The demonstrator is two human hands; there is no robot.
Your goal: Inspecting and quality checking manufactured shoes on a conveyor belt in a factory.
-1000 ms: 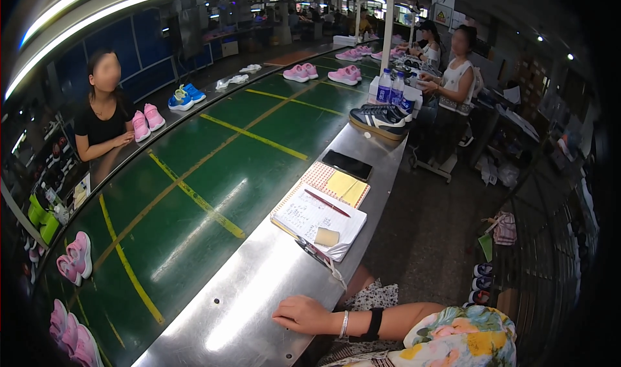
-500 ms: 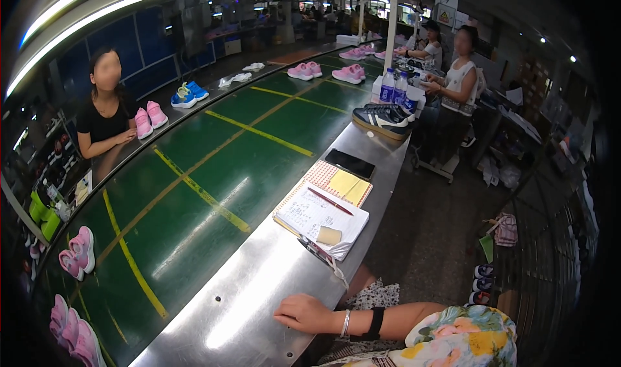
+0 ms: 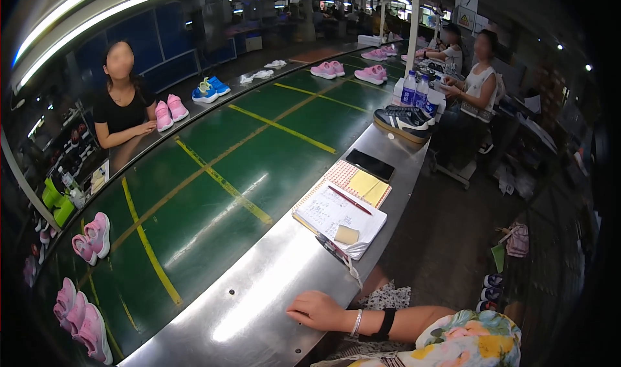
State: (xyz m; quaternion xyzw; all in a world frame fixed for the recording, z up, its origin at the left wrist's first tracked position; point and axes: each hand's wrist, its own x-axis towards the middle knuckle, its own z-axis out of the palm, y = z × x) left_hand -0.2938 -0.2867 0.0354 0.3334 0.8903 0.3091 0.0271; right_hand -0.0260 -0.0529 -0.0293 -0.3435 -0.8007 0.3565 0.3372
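My right hand [image 3: 317, 310] rests palm down on the metal edge of the worktable [image 3: 252, 302], its fingers bent and held together with nothing visible in them. A silver bracelet [image 3: 356, 322] and a black band [image 3: 385, 324] circle that forearm. My left hand is out of the picture. Nearest to the right hand lies an open notebook [image 3: 317, 215] with handwriting, and on it are a dark red pen [image 3: 350, 200] and a small beige block [image 3: 347, 235]. Beyond them come a yellow sticky-note pad [image 3: 369, 187] and a black phone [image 3: 370, 165].
A green belt [image 3: 213, 237] with yellow lines carries pink shoes [image 3: 90, 328]. Dark sneakers [image 3: 402, 122] and water bottles [image 3: 409, 90] stand at the far end of the metal edge. Across the belt sits a person [image 3: 123, 108] beside pink shoes [image 3: 170, 111] and blue shoes [image 3: 211, 89].
The whole view has turned slightly, so things appear farther right in the picture. My right hand keeps its place on the metal edge, still bent and without anything visible in it.
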